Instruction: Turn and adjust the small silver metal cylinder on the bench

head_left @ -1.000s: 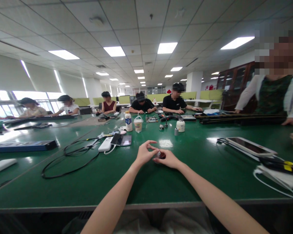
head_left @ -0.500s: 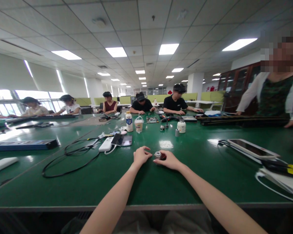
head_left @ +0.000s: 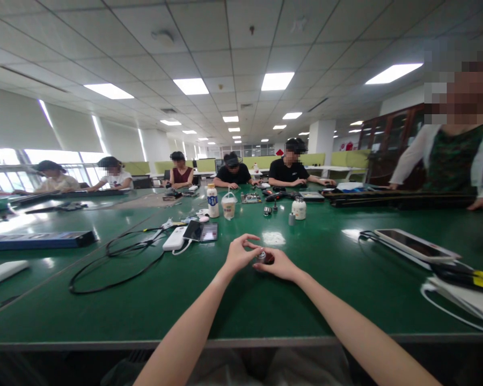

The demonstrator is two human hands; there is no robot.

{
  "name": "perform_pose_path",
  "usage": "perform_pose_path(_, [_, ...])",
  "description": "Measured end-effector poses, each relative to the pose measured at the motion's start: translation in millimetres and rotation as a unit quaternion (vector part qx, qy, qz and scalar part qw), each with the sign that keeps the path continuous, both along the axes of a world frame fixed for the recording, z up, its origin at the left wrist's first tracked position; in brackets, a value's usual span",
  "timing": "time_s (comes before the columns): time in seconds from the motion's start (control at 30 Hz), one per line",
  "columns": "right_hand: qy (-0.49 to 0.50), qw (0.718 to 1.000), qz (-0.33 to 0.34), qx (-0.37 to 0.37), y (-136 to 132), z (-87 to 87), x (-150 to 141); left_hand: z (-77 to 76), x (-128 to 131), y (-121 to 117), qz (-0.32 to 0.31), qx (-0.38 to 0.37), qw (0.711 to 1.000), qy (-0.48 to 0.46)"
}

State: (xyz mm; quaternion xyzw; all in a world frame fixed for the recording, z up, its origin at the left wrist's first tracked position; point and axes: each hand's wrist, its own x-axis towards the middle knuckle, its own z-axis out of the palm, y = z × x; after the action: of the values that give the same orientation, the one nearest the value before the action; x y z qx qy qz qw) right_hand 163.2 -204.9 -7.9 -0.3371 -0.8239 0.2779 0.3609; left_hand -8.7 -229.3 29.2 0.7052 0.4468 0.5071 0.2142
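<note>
A small silvery metal cylinder (head_left: 261,258) with a dark reddish side stands on the green table in front of me. My right hand (head_left: 279,264) is wrapped round it from the right, thumb on the near side. My left hand (head_left: 241,253) reaches over it from the left, index finger arched above and thumb close to its top. A gap shows between that finger and thumb; whether the thumb touches the cylinder I cannot tell. The cylinder's upper part is partly hidden behind my left fingers.
Ahead stand a bottle (head_left: 212,201), a plastic cup (head_left: 229,206), a white jar (head_left: 299,209) and a grey cylinder (head_left: 292,219). Phones, a power bank (head_left: 175,238) and a black cable (head_left: 84,290) lie left; a tablet-like device (head_left: 416,245) lies right. Several people sit across the table (head_left: 145,316).
My left hand has moved right, from beside the metal cylinder to over its top. My right hand stays round the cylinder in the same place.
</note>
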Motion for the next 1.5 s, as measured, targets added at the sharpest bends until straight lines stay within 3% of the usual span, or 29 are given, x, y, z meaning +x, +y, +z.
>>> perform_pose_path(1.3, [-0.005,1.0,-0.003,0.01,0.2,-0.3,0.4,3.1,-6.6,1.3,-0.118,-0.058,0.991,0.006])
perform_pose_path(1.5, [-0.004,1.0,-0.002,0.005,1.3,-1.9,0.0,-2.0,-5.1,7.8,-0.071,-0.047,0.996,-0.005])
